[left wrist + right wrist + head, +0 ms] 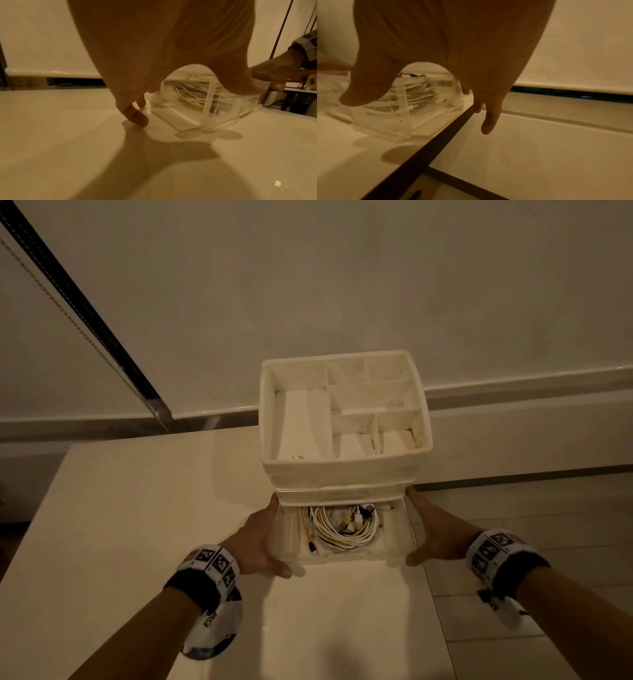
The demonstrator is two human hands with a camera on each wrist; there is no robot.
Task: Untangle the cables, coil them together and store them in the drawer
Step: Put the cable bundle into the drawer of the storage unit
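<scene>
At the table's (137, 508) near edge both hands clasp the pulled-out drawer (342, 558), left hand (258, 537) and right hand (433, 534) with fingers along its sides and thumbs on its front, the coiled cables (339, 525) already inside, so storing looks done and the next move is an even push into the organizer (342, 474) behind.

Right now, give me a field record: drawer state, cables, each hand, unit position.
drawer: pulled out, clear plastic, bottom of organiser
cables: coiled bundle, white and yellow, inside drawer
left hand: on drawer's left side, thumb at front corner
right hand: on drawer's right side, thumb at front corner
top tray: open, divided compartments
table: organiser stands near its right edge
task: cables stored, drawer not yet shut
</scene>
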